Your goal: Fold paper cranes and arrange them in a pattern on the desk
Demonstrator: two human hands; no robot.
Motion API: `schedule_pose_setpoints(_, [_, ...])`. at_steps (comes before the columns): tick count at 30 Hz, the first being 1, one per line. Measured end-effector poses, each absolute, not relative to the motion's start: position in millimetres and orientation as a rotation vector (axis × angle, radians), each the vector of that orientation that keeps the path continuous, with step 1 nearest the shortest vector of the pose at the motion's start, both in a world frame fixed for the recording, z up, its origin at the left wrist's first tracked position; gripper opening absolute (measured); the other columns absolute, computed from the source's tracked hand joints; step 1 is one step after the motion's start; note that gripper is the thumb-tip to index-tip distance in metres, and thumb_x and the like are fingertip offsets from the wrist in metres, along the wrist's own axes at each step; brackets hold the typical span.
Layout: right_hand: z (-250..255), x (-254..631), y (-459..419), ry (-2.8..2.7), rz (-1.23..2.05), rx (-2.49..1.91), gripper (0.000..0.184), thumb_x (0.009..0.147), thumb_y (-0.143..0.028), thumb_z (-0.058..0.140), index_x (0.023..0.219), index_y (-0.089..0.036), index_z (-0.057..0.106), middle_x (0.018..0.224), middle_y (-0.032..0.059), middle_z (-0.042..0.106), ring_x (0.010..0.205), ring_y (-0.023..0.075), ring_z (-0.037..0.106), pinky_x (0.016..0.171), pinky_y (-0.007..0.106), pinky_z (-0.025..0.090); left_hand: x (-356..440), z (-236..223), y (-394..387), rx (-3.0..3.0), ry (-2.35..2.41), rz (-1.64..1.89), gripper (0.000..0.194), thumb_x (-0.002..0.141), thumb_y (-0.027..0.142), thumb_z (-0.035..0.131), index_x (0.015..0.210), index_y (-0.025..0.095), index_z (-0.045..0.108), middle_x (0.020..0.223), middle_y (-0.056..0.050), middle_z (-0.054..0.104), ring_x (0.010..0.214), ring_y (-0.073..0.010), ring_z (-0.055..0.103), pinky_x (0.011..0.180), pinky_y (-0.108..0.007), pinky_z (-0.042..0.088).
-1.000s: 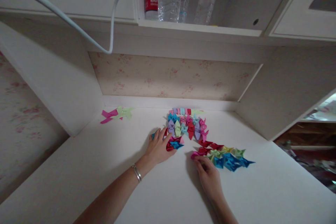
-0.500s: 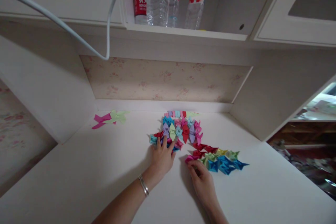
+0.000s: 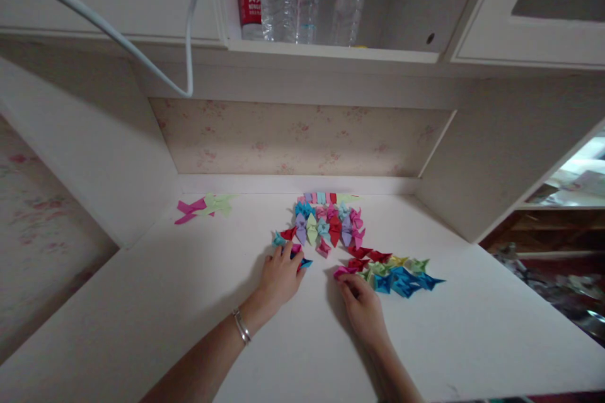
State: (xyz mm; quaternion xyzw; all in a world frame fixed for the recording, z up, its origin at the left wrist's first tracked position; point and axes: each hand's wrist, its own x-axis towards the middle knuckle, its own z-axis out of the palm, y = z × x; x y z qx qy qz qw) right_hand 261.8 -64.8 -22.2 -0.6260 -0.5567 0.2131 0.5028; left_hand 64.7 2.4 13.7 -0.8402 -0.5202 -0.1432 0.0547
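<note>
My left hand (image 3: 282, 274) lies over a small cluster of folded paper pieces, its fingers spread and resting on them. A magenta piece, a dark blue piece (image 3: 306, 263) and a red piece (image 3: 288, 234) peek out around the fingers; others are covered. Close by is a lone pink folded piece (image 3: 323, 248). My right hand (image 3: 362, 305) has thumb and index finger pinched on a magenta folded paper piece (image 3: 341, 272), at the left end of a group with green, red, yellow and blue folded pieces (image 3: 404, 282). Behind both hands sit rows of pointed origami pieces (image 3: 334, 230) in many colours.
Magenta and light green paper cutouts (image 3: 218, 204) lie at the back left of the white tabletop (image 3: 155, 302). A row of small paper strips (image 3: 321, 198) sits along the back. Overhead, a cabinet shelf holds plastic bottles (image 3: 348, 3), and a white cable (image 3: 118, 38) hangs down.
My left hand has slid left and toward me with some folded pieces, parting them from the rows and the lone pink piece. The right hand keeps its pinch. The view has shifted slightly.
</note>
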Motion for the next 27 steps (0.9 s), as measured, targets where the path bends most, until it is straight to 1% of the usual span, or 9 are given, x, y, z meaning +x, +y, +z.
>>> schedule_pose_setpoints(5, [-25.5,263.6,-63.8,-1.345,0.487,-1.524,0.027,0.081,-0.042,0.054,0.085,-0.021,0.070,0.090,0.0059,0.069,0.076,0.0217,0.061,0.069,0.032,0.047,44.4,14.9,3.0,-2.555,-1.643,-0.385,0.034,0.085,0.043,0.050,0.116,0.031,0.057,0.131,-0.008,0.044,0.114,-0.0321,0.045,0.080,-0.046,0.047])
schedule_pose_setpoints(9, [-23.9,263.3,-63.4,-1.288,0.469,-1.520,0.028,0.081,-0.043,0.053,0.084,-0.020,0.069,0.088,0.0068,0.069,0.076,0.0224,0.061,0.069,0.033,0.047,34.5,14.8,8.0,-2.537,-1.650,-0.385,0.032,0.084,0.041,0.051,0.113,0.030,0.059,0.136,-0.008,0.041,0.123,-0.0346,0.037,0.085,-0.050,0.045])
schedule_pose_setpoints(12, [-23.3,263.2,-63.0,-1.259,0.420,-1.537,0.026,0.081,-0.041,0.053,0.084,-0.020,0.069,0.090,0.0063,0.069,0.081,0.0225,0.061,0.071,0.033,0.047,32.3,13.5,13.1,-2.540,-1.647,-0.390,0.035,0.085,0.041,0.050,0.118,0.032,0.057,0.140,-0.007,0.038,0.128,-0.0361,0.030,0.087,-0.052,0.043])
schedule_pose_setpoints(15, [-23.8,263.9,-63.0,-1.198,0.386,-1.546,0.027,0.080,-0.041,0.053,0.084,-0.019,0.068,0.090,0.0069,0.068,0.081,0.0221,0.061,0.071,0.032,0.046,32.6,12.7,18.8,-2.564,-1.658,-0.356,0.039,0.085,0.044,0.050,0.122,0.035,0.054,0.142,-0.006,0.037,0.129,-0.0367,0.029,0.088,-0.055,0.042])
schedule_pose_setpoints(17, [-23.7,264.3,-63.7,-1.146,0.383,-1.541,0.028,0.080,-0.042,0.053,0.085,-0.018,0.068,0.091,0.0078,0.068,0.080,0.0221,0.061,0.069,0.032,0.046,33.0,13.4,22.1,-2.573,-1.653,-0.348,0.039,0.085,0.045,0.049,0.122,0.034,0.055,0.141,-0.007,0.038,0.129,-0.0345,0.031,0.089,-0.054,0.042])
schedule_pose_setpoints(22, [-21.6,263.9,-66.4,-1.066,0.408,-1.504,0.031,0.077,-0.045,0.055,0.083,-0.018,0.069,0.089,0.0093,0.070,0.075,0.0224,0.061,0.060,0.030,0.046,33.4,16.2,23.6,-2.577,-1.587,-0.383,0.035,0.086,0.044,0.048,0.117,0.030,0.058,0.132,-0.008,0.046,0.122,-0.0292,0.040,0.092,-0.045,0.042])
schedule_pose_setpoints(24, [-21.7,263.7,-66.6,-1.069,0.430,-1.491,0.032,0.076,-0.046,0.055,0.083,-0.017,0.069,0.088,0.0093,0.070,0.074,0.0223,0.061,0.059,0.030,0.046,33.4,16.2,21.5,-2.564,-1.571,-0.405,0.033,0.087,0.043,0.047,0.114,0.029,0.060,0.129,-0.008,0.047,0.118,-0.0283,0.043,0.090,-0.043,0.043])
schedule_pose_setpoints(27, [-23.1,264.0,-65.4,-1.082,0.445,-1.480,0.032,0.077,-0.046,0.055,0.083,-0.018,0.068,0.087,0.0085,0.069,0.075,0.0223,0.061,0.061,0.030,0.046,32.8,15.8,18.5,-2.549,-1.563,-0.411,0.031,0.088,0.041,0.046,0.111,0.029,0.061,0.126,-0.009,0.048,0.113,-0.0284,0.045,0.086,-0.042,0.045])
